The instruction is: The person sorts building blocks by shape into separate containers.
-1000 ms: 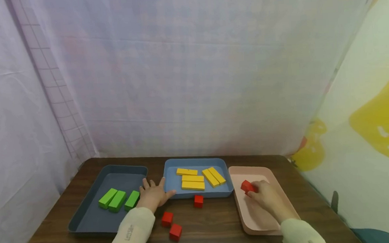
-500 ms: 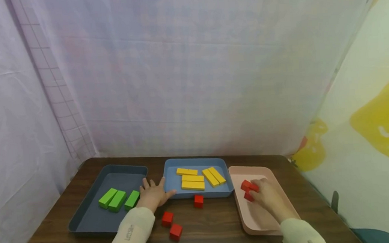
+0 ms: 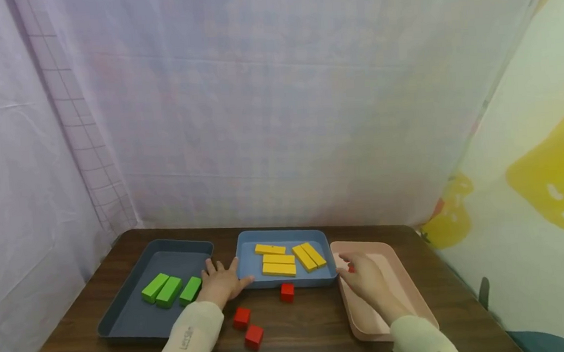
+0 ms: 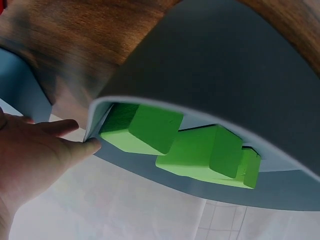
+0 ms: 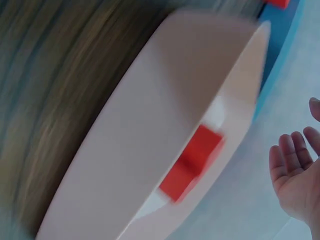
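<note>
My left hand lies with spread fingers between the dark grey tray and the blue tray. In the left wrist view a fingertip meets the dark tray's rim. My right hand is over the left part of the pink tray, holding nothing, fingers loosely bent. Red cubes lie in that tray; the hand mostly hides them in the head view, and they look blurred in the right wrist view, where red cubes show past the rim. On the table are three more: a red cube before the blue tray and two nearer.
Green blocks lie in the dark tray and several yellow blocks in the blue one. The brown table runs back to a white curtain. A wall with yellow pictures stands at the right.
My right hand has let go of a red cube in the pink tray and shifted left toward the blue tray. My left hand has stayed in place.
</note>
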`<state>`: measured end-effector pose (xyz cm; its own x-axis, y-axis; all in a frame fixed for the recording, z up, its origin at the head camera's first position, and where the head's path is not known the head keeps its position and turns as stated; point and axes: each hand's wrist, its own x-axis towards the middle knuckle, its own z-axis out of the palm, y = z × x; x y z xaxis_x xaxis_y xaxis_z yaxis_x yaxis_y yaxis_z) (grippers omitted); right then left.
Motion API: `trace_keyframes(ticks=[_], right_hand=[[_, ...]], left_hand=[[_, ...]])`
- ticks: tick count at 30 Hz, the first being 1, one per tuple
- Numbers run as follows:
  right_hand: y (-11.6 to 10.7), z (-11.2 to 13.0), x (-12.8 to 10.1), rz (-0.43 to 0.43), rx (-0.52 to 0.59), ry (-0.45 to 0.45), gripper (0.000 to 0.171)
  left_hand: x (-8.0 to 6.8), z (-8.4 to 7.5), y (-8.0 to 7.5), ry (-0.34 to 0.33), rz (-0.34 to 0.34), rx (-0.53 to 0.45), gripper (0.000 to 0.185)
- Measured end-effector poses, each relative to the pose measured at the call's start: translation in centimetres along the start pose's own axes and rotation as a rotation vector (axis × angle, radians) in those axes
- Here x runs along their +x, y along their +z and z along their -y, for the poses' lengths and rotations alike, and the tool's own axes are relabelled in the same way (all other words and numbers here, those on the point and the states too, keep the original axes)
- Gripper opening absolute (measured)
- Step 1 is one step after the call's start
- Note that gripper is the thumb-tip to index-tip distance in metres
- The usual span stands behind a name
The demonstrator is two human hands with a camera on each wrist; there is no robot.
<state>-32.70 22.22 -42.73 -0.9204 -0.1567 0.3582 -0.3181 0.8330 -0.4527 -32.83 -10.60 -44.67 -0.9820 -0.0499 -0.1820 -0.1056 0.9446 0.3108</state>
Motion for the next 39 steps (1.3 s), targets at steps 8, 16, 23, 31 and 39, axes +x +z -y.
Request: trace_keyframes(ticks=[8,16,23,31,39], right_hand=[[1.8,6.1,-0.7,0.134,0.172,0.089,0.043],[4.6,10.8,-2.6,0.263,0.243,-0.13,0.042],[7.1,13.1,-4.1,0.388,0.284,-0.179,0.05],[8.4,14.2,-4.6,0.481,0.243,-0.188,0.05],[9.2,13.8,-4.9,0.461,0.117,-0.268,0.043]], left_hand=[[-0.1,0.2,0.0,0.016,0.005,-0.014,0.08],[0.1,0.7,-0.1,0.004,0.01,-0.002,0.081],[0.2,0.9,0.0,0.004,0.004,-0.002,0.082],[-0.1,0.9,-0.2,0.013,0.007,-0.009,0.082],[0.0,1.0,-0.2,0.025,0.007,-0.014,0.081]])
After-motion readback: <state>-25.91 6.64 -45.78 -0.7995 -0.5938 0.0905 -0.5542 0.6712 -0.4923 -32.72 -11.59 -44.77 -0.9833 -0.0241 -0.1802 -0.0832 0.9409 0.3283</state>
